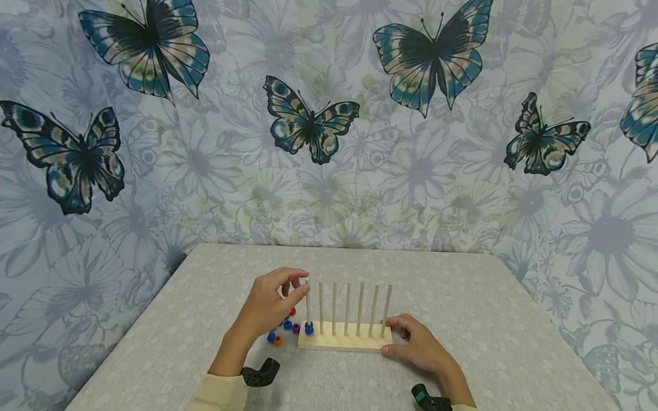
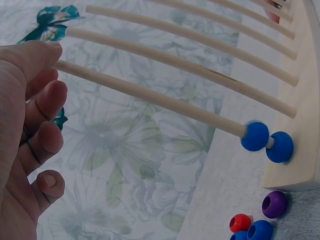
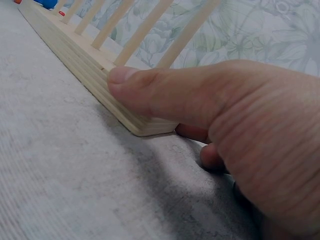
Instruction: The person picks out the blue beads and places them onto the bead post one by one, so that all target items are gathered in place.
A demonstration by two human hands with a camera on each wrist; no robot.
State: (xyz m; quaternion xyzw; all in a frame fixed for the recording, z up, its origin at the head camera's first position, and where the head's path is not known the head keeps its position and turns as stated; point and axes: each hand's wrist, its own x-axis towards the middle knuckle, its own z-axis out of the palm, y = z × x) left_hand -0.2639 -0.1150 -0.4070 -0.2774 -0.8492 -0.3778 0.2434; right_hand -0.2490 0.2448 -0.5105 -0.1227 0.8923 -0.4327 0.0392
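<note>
A pale wooden peg board [image 1: 343, 341] with a row of several upright pegs stands on the table. My left hand [image 1: 271, 301] is at the top of the leftmost peg [image 2: 150, 97], thumb and index finger apart on either side of its tip, other fingers loosely bent. Low on that peg are two blue beads; the upper bead [image 2: 255, 135] sits just above the lower bead [image 2: 281, 147], a sliver of peg showing between them. My right hand [image 1: 418, 345] grips the board's right end, thumb [image 3: 132, 87] along the front edge and fingers behind, partly hidden.
Left of the board lie loose beads: a purple bead [image 1: 296, 327], an orange bead [image 1: 278, 340], a red bead [image 1: 293, 311] and several blue ones. The patterned tablecloth [image 1: 462, 297] reaches back to a wall with butterflies [image 1: 312, 123].
</note>
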